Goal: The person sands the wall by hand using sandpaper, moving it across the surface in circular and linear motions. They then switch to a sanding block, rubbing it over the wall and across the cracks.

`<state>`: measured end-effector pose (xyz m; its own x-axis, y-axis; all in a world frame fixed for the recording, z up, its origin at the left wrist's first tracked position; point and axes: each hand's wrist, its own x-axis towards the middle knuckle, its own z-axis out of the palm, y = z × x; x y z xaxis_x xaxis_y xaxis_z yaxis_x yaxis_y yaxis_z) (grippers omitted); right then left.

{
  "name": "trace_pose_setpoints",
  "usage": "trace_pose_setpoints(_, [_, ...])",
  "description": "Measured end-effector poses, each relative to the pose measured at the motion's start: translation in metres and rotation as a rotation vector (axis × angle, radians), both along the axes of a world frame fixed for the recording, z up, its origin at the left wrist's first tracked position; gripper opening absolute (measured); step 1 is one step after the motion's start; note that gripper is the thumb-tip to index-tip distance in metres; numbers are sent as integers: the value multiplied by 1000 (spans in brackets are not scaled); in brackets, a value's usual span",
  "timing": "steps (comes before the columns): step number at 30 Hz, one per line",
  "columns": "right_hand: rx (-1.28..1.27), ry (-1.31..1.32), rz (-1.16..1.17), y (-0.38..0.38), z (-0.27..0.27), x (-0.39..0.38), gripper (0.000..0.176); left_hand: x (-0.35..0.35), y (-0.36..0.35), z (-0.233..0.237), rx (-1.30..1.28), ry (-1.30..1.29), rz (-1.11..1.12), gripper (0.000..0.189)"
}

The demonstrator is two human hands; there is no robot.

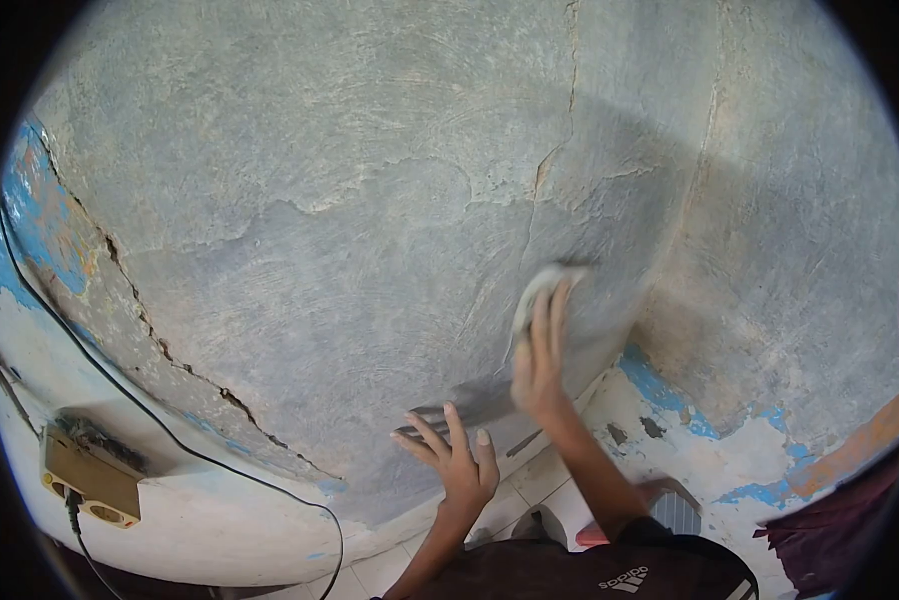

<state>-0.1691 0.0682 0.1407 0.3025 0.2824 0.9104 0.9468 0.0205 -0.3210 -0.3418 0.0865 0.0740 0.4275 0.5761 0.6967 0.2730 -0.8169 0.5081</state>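
My right hand (541,360) presses a pale rounded pad (528,300) against the grey plastered wall (370,300). Its fingers lie stretched along the pad, which is smeared by motion, so I cannot tell its exact kind. Lower and to the left, my left hand (460,468) is open, fingers spread, with nothing in it and close to the wall's lower part. A thin crack (540,180) runs down the plaster above the pad.
A jagged crack (150,325) cuts across the left side. Below it, a black cable (170,432) hangs past a yellowish socket box (92,480) holding a plug. Peeling blue paint (660,388) marks the right corner. Dark red cloth (840,530) hangs lower right, above floor tiles (542,476).
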Motion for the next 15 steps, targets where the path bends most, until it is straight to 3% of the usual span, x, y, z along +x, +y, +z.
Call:
trace_pose_setpoints(2, [154,35,81,1,32,11,60,2,-1,2,-6,1,17,61])
trace_pose_setpoints(3, [151,41,91,1,21,11,60,3,-1,4,28,21,-5,63])
trace_pose_setpoints(5, [-113,-277,45,-1,-20,12,58,6,-5,3,54,39,-18,64])
trace_pose_setpoints(6, [-256,-427,129,-7,-34,16,59,8,-5,4,47,22,3,64])
trace_pose_setpoints(9, [-258,-504,114,-15,-34,53,59,29,-11,6,15,-44,58,64])
trace_pose_setpoints(11, [-130,-364,46,-11,-1,81,59,49,-17,11,27,-73,62,64])
trace_pose_setpoints(13, [190,-30,86,-17,44,96,60,71,-30,21,-15,-67,79,63])
trace_pose_setpoints(14, [181,-22,100,-23,35,102,60,82,-34,24,-31,-80,69,63])
trace_pose_setpoints(15, [-33,-217,94,-29,22,110,61,93,-38,28,-43,-90,58,63])
